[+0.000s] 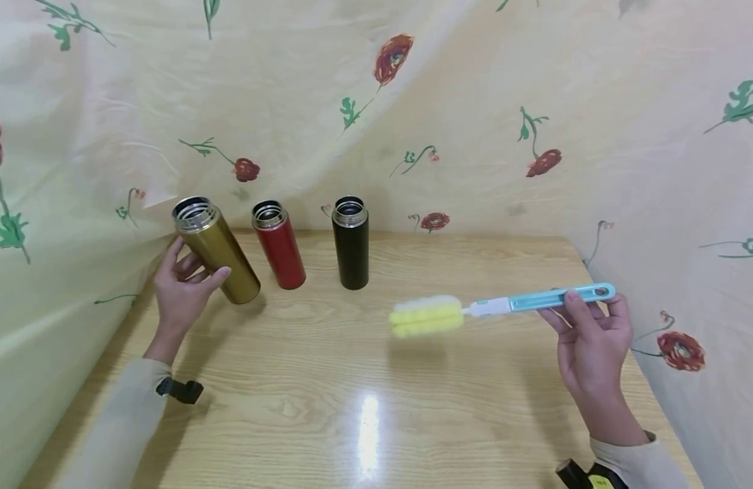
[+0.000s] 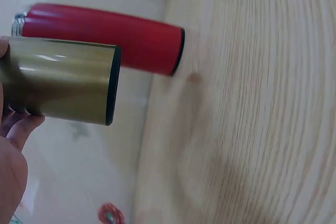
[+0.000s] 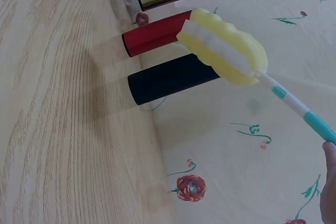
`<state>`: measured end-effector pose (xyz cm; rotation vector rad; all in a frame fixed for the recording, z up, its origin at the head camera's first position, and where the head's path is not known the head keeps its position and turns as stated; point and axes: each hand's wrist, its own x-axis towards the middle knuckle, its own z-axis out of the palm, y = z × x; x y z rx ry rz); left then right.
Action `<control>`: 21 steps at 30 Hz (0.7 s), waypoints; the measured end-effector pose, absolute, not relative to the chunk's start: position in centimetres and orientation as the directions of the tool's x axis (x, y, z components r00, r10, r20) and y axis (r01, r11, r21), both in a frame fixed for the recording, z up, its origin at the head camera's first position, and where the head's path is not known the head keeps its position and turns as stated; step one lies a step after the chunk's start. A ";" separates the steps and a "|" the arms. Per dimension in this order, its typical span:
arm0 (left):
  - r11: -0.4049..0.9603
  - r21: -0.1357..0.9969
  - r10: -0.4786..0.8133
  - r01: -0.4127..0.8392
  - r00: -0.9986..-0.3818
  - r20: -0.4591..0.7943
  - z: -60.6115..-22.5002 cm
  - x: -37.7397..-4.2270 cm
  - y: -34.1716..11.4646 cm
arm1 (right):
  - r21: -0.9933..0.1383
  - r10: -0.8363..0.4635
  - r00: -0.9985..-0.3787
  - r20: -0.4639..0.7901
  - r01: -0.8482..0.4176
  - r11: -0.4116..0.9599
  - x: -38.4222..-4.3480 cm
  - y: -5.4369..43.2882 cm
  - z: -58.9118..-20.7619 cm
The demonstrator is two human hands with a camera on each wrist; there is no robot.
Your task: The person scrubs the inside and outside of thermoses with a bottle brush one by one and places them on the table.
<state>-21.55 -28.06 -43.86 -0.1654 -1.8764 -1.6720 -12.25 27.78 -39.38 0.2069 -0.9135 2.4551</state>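
At the left of the head view my left hand [image 1: 183, 282] grips an uncapped gold thermos bottle [image 1: 220, 255], its thumb across the near side. The bottle's dark base [image 2: 113, 85] is held up off the wood in the left wrist view. A red thermos bottle [image 1: 281, 248] and a black one [image 1: 351, 248], both uncapped, stand upright to its right. My right hand [image 1: 597, 346] holds a bottle brush by its light blue handle [image 1: 535, 299]. The brush's yellow and white sponge head [image 1: 427, 316] points left, in the air above the table.
Everything is over a light wooden table [image 1: 291, 407], with a bright glare spot near its front. Flower-printed cloth [image 1: 474, 102] hangs behind the table and along both sides, close behind the bottles.
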 end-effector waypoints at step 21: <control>0.348 0.903 -0.376 0.252 -0.845 0.381 -45.9 -25.4 -30.8 | -0.588 0.424 -0.852 0.306 -0.519 -0.620 -12.0 28.0 -39.9</control>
